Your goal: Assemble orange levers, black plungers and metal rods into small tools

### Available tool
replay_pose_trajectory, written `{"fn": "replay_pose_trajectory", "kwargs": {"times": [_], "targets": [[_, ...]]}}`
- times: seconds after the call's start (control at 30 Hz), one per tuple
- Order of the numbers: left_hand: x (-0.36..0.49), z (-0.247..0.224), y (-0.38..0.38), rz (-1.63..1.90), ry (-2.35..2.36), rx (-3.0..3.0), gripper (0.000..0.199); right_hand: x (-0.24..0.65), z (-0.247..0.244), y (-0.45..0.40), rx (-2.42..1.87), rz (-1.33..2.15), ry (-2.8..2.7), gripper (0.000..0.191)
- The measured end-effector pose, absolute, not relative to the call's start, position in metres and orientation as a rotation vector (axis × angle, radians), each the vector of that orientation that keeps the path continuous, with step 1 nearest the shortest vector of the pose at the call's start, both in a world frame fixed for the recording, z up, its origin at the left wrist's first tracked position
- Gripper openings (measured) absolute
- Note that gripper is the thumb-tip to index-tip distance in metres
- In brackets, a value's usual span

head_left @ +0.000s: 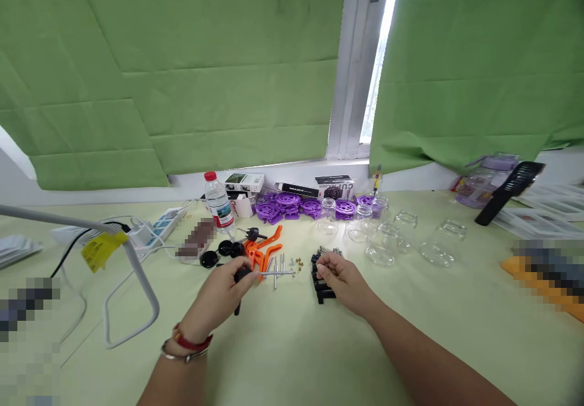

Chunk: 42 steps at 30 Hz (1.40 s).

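1. Over the pale, smooth table (292,357), the left hand (230,281) closes round the black handle of a screwdriver (269,273), its thin metal shaft lying roughly level and pointing right, tip beside the small brass pieces (299,264).
2. At the black parts (326,294), the right hand (347,284) has thumb and forefinger drawn close; I cannot tell whether they pinch anything.
3. The step in hand looks like small-part handling with the driver; the next move seems to call for a steady shaft and a light fingertip touch.
4. Between the hands lie slim, shiny rods (275,281); behind the black parts, coiled springs (331,251).
5. Beyond the left hand sit curved, smooth orange parts (274,249) and round black discs (209,259).
6. Farther back, spoked purple wheels (287,201) are heaped near clear, rounded vessels (381,254).
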State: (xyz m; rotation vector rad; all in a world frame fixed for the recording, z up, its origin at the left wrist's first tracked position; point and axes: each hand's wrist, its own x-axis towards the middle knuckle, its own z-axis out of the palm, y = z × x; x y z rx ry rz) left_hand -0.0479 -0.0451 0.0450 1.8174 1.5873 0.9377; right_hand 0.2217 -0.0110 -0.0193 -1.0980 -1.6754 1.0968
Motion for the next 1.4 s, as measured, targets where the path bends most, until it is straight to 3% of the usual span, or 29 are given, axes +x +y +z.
{"fn": "replay_pose_trajectory", "kwargs": {"times": [0.3, 0.63, 1.0, 1.27, 1.4], "targets": [[-0.146, 0.017, -0.076, 0.362, 2.364, 1.627, 0.034, 0.223, -0.018, -0.01, -1.19, 1.027, -1.738, 0.024], [-0.134, 0.018, -0.074, -0.027, 2.712, 1.666, 0.039, 0.223, -0.018, -0.009, -1.21, 1.011, -1.74, 0.027], [-0.04, 0.038, -0.041, 0.159, 2.372, 2.564, 0.025, 0.222, -0.021, -0.009, -1.195, 0.999, -1.752, 0.032], [-0.02, 0.03, 0.066, 0.095, 2.268, 2.367, 0.037, 0.223, -0.021, -0.009, -1.211, 0.975, -1.755, 0.032], [-0.03, 0.015, 0.09, 0.071, 2.259, 2.271, 0.028, 0.224, -0.019, -0.008, -1.224, 0.953, -1.756, 0.029]]}}
